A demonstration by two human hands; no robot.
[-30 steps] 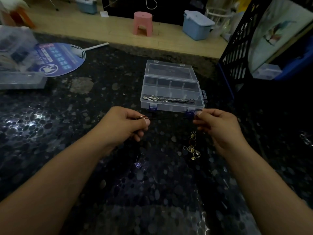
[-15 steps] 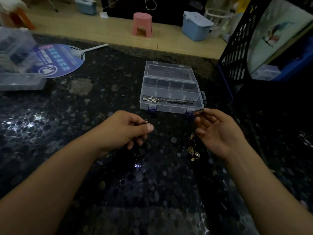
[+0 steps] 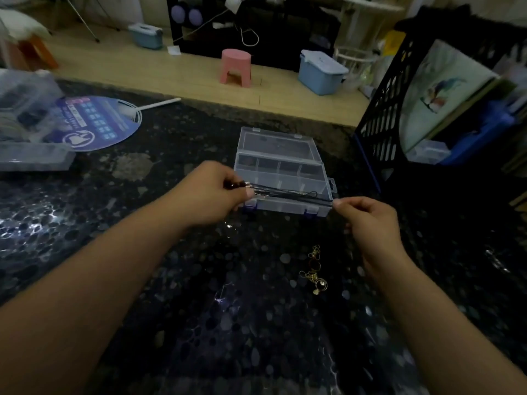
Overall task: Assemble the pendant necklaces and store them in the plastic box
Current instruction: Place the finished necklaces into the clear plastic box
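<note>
I see my left hand (image 3: 211,192) pinching one end of the black cord (image 3: 288,195) and my right hand (image 3: 368,220) pinching the other, fingers closed on it. The cord stretches taut over the near row of the open clear box (image 3: 281,178) on the dark desk (image 3: 142,195). Gold pendants (image 3: 315,270) lie near, just left of my right wrist.

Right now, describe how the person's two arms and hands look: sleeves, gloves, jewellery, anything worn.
Both forearms are bare as far as the frame shows; no sleeve edge is visible. The left hand and right hand wear no gloves. No ring, watch or bracelet shows on either wrist. Fingernails look short and unpainted.
</note>
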